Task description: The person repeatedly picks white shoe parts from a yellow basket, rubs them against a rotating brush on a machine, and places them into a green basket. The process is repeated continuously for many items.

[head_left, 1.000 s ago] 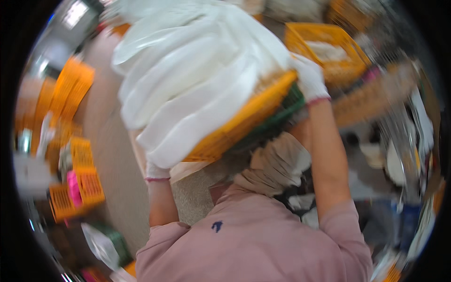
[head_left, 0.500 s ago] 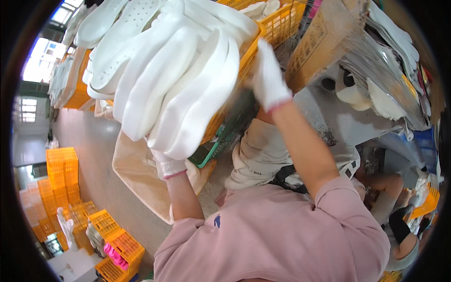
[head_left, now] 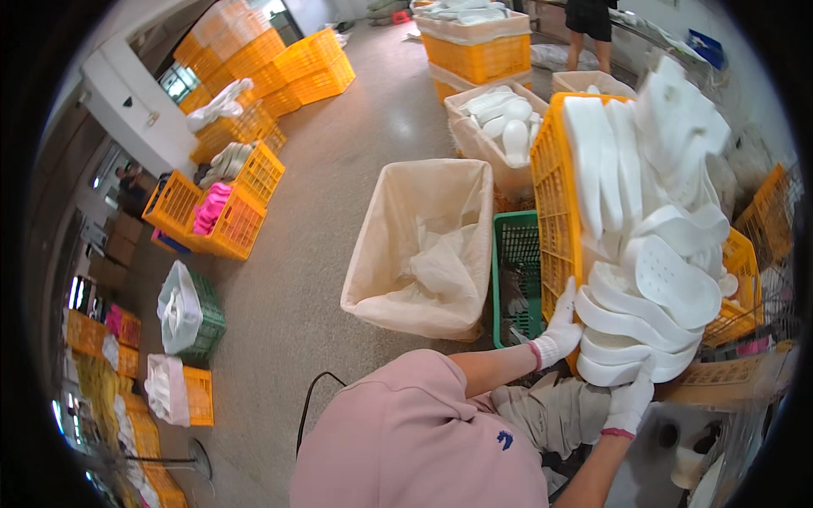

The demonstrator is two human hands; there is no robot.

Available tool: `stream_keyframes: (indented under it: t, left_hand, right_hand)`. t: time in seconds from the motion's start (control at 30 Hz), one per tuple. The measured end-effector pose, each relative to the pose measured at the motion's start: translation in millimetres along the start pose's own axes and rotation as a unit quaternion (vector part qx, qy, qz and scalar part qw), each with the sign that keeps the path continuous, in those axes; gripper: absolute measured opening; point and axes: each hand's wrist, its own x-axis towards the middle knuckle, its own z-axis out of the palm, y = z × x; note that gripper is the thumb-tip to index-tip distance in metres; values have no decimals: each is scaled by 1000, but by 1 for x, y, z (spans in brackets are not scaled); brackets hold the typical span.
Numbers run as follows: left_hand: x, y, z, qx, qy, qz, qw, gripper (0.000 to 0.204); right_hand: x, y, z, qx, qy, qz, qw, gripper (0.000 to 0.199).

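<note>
A yellow crate [head_left: 555,190] at the right is heaped with white foam shoe soles [head_left: 605,320], one with small holes in its face. My left hand [head_left: 559,334], in a white knit glove with a red cuff, rests at the crate's near left corner beside the soles, its fingers stretched out. Below the near end of the pile, my right hand [head_left: 631,402], gloved the same way, lies against the lowest soles with its fingers extended upward. The soles hide part of the right fingertips' contact.
Left of the crate stand a green basket [head_left: 500,284] and a cloth-lined bin [head_left: 364,279]. Behind are a lined bin of soles [head_left: 474,144] and stacked yellow crates [head_left: 474,57]. A cardboard box [head_left: 711,381] lies at the right. A person [head_left: 589,25] stands at the back.
My view has swung left, so the crate sits farther right. My left hand has gone from beneath the soles to the crate's corner; my right hand has come onto the lowest soles.
</note>
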Motion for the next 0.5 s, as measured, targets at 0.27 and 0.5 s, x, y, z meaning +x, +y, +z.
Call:
stream_keyframes:
  t: [0.27, 0.5]
  left_hand:
    - [0, 8, -16, -96, -106, 77, 987, 52]
    - [35, 11, -81, -47, -156, -99, 982, 75]
  right_hand:
    - [-5, -60, -19, -830, 5, -375, 413, 27]
    - [-38, -39, 8, -588, 122, -220, 769, 44]
